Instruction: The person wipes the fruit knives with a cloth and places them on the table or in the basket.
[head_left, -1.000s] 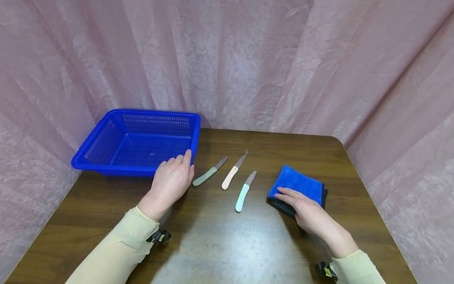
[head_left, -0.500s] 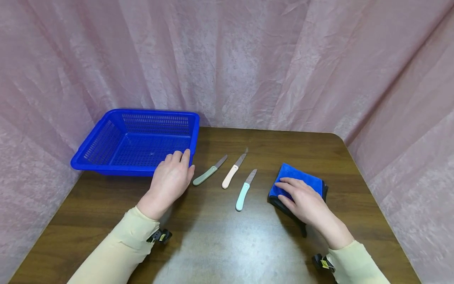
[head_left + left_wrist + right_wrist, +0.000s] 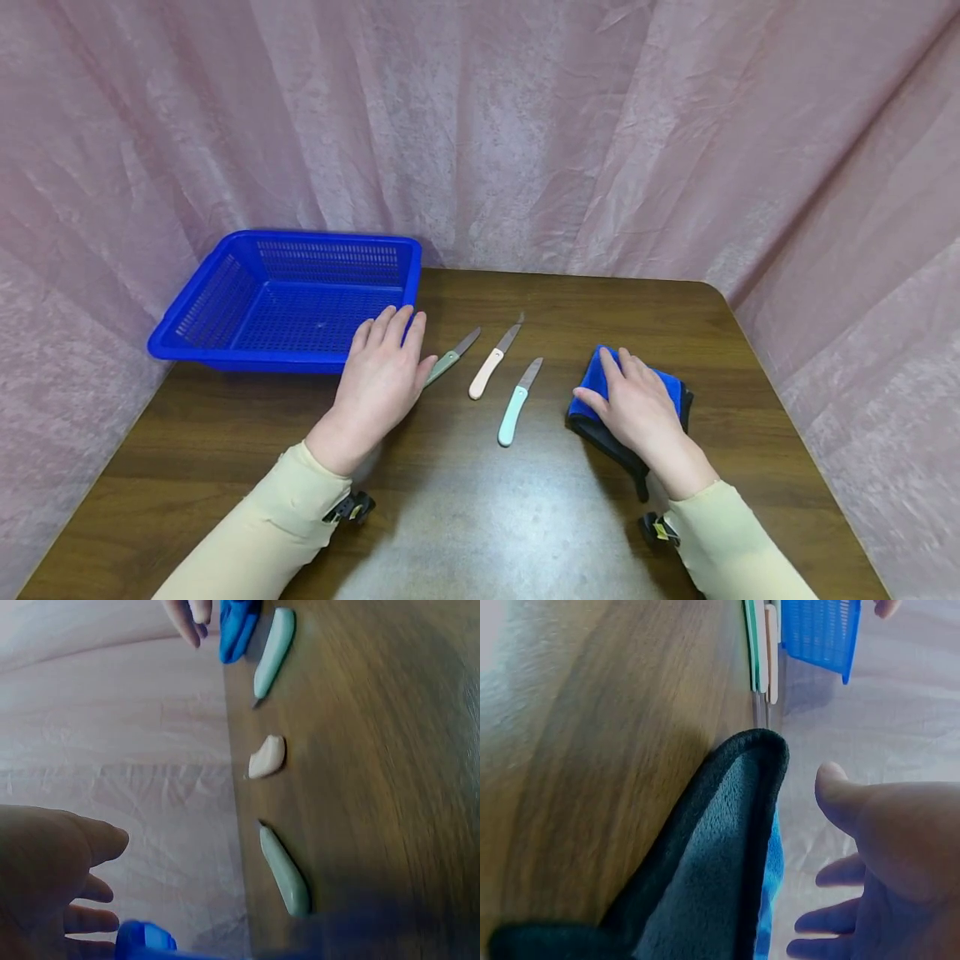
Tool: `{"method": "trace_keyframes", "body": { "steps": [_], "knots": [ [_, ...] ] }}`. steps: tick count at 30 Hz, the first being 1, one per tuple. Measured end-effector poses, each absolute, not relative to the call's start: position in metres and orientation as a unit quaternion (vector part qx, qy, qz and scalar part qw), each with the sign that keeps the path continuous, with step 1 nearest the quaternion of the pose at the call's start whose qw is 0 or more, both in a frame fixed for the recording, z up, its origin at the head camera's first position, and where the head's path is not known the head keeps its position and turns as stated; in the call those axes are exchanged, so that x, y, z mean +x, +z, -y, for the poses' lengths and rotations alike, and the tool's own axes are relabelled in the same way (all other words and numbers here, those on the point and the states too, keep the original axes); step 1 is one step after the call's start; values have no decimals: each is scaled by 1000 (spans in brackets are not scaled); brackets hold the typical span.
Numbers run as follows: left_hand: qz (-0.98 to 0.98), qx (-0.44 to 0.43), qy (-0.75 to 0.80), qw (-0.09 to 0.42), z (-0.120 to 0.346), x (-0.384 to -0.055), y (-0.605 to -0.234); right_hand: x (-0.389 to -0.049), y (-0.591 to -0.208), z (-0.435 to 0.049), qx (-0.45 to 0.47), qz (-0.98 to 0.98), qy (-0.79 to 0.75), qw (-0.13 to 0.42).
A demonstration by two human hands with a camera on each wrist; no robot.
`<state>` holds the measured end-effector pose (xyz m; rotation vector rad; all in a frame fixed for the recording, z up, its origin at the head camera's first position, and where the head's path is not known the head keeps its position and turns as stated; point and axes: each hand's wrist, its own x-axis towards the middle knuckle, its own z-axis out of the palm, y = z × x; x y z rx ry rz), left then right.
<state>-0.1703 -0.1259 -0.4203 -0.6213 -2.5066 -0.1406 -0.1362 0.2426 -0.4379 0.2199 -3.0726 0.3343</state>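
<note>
My left hand (image 3: 381,379) hovers with spread, straight fingers at the front right corner of a blue plastic basket (image 3: 247,357). Beside its thumb lies a sage-green-handled knife (image 3: 447,362), its handle end partly covered by the hand in the head view. Two more small knives lie to the right of it: one cream-handled (image 3: 486,375), one mint-handled (image 3: 512,417). My right hand (image 3: 643,404) is held above a folded blue cloth (image 3: 663,387) with black edging. In the right wrist view, its fingers stand apart from the cloth (image 3: 697,870) and hold nothing.
The brown wooden table (image 3: 465,517) ends at a pink curtain (image 3: 525,142) behind and at the sides. The basket stands at the back left, close to the curtain. One corner of the cloth hangs loose toward the front.
My left hand has lifted off the basket's rim and shifted right, fingers spreading. The right hand has risen off the cloth and turned, fingers straightening. Basket, knives and cloth look nearly unmoved.
</note>
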Motion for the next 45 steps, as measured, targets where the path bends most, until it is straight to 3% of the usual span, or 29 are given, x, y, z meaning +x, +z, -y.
{"method": "trace_keyframes", "body": {
  "steps": [20,45],
  "knots": [
    [916,-308,-31,255,94,-163,-440,-165,-449,-229,21,997,65,-38],
    [935,-254,-57,240,94,-186,-473,-173,-455,-230,7,998,56,-40]
  ]
}}
